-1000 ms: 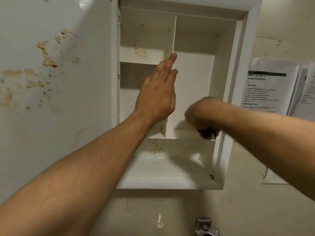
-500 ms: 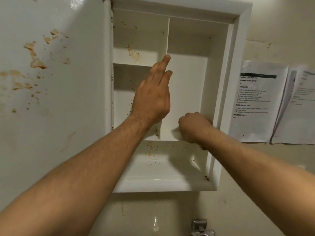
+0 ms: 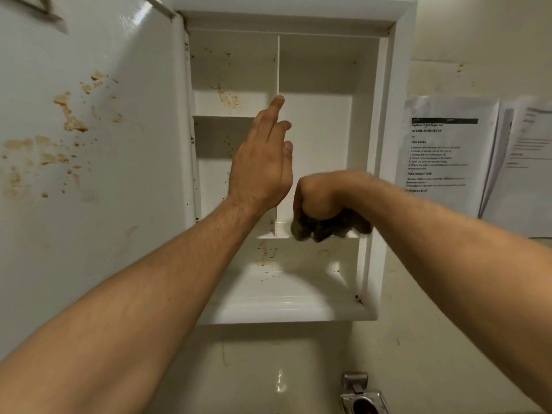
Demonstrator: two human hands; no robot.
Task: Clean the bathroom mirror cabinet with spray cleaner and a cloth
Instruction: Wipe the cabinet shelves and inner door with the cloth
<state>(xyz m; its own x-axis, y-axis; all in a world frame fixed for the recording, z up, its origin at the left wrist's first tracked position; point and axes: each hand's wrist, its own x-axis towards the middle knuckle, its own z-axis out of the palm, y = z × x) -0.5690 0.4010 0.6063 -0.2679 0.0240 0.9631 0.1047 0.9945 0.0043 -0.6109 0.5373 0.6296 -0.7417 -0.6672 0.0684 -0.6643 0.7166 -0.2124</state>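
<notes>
Both arms were bare from the wrists back to the edge of view. The left forearm (image 3: 149,294) looked lean, with fine hair lying along it and faint tendons raised near the wrist. The left hand (image 3: 260,171) had short, neatly trimmed nails (image 3: 288,145). The right forearm (image 3: 448,234) carried the same sparse hair, and the right hand (image 3: 321,197) showed slightly blurred.

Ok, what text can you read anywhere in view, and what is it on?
"INITIAL SCENE SETUP": heading on the printed sheet beside the cabinet.
"TASK GOAL": same sheet, below.
"TASK DESCRIPTION": same sheet, lower.
Its title, numbered steps and small print: too blurred.
The second sheet, at the frame's edge: too blurred.
No text on the cabinet.
</notes>
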